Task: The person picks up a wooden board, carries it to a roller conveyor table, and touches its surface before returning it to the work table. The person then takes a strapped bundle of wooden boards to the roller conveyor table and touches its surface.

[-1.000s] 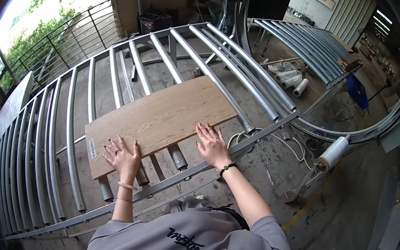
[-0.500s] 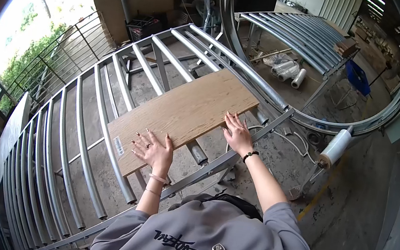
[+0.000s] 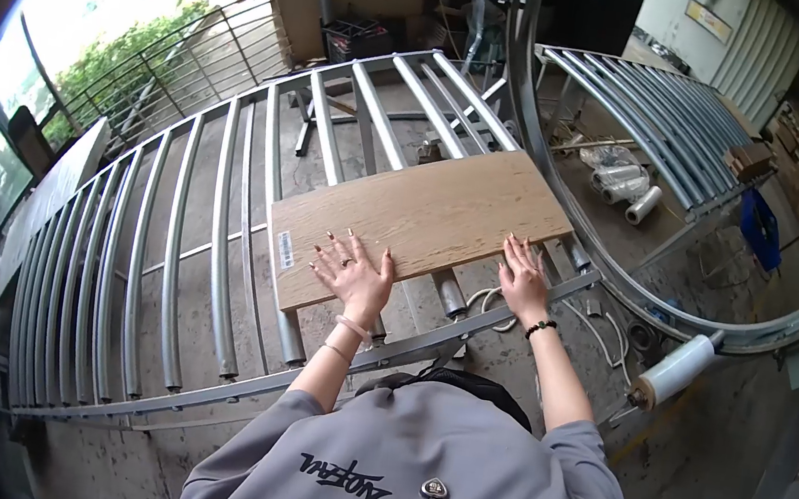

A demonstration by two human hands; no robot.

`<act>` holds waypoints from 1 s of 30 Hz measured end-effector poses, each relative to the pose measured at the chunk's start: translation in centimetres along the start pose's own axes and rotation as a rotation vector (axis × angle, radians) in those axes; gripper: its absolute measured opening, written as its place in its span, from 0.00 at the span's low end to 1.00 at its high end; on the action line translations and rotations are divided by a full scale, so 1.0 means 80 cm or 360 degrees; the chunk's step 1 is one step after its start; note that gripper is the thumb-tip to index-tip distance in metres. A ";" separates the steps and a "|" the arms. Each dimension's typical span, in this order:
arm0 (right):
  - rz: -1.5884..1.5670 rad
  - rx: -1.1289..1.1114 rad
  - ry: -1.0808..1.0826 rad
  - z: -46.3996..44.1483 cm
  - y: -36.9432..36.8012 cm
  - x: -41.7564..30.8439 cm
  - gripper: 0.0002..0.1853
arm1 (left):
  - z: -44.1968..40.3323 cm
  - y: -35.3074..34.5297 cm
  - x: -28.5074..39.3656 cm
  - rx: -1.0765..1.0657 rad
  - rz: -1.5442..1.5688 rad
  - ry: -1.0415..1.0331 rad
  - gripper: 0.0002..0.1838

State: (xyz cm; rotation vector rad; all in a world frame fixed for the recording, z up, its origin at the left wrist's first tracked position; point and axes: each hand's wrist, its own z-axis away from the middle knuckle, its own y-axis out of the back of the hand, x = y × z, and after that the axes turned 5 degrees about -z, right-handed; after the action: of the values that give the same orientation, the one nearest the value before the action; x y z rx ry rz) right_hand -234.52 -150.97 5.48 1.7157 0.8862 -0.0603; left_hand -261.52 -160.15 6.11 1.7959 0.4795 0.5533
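A flat wooden board (image 3: 425,208) with a small white label near its left end lies across the metal rollers of a conveyor (image 3: 225,257). My left hand (image 3: 357,279) rests on the board's near left part, palm down with the fingers spread. At the near edge toward the board's right end, my right hand (image 3: 524,281) touches the wood with its fingers stretched out and slightly apart. Whether the right thumb reaches beneath the edge is hidden.
Right of the conveyor stands a large metal ring (image 3: 618,278), with a roll of clear film (image 3: 681,369) at its near side. Beyond it is a second roller conveyor (image 3: 639,120). Wrapped rolls (image 3: 625,183) lie on the floor. A pale panel (image 3: 58,195) is at the far left.
The board has moved right along the rollers, toward the ring, with both my hands staying on it. The camera view has also shifted.
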 end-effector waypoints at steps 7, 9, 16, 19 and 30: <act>0.0015 0.0041 0.0018 -0.011 0.026 0.054 0.25 | 0.005 -0.018 0.058 0.0151 0.0049 0.0012 0.41; 0.0085 -0.0026 -0.0041 -0.016 0.039 0.061 0.25 | 0.004 -0.019 0.070 0.0172 0.0130 -0.0014 0.40; 0.0030 -0.0071 -0.0019 -0.067 0.051 0.090 0.24 | 0.005 -0.019 0.092 0.0129 0.0144 0.0002 0.40; -0.0084 0.0013 0.0113 -0.087 0.030 0.101 0.24 | 0.006 -0.019 0.092 0.0160 0.0133 0.0005 0.40; 0.0214 -0.0065 0.0615 -0.122 -0.006 0.064 0.29 | 0.004 -0.014 0.052 0.0226 0.0051 0.0032 0.40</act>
State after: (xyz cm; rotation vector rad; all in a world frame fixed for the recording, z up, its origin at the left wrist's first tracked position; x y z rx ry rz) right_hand -234.96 -140.02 6.16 1.7737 1.0404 0.3885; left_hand -257.98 -157.68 5.45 1.9376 0.5153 0.5723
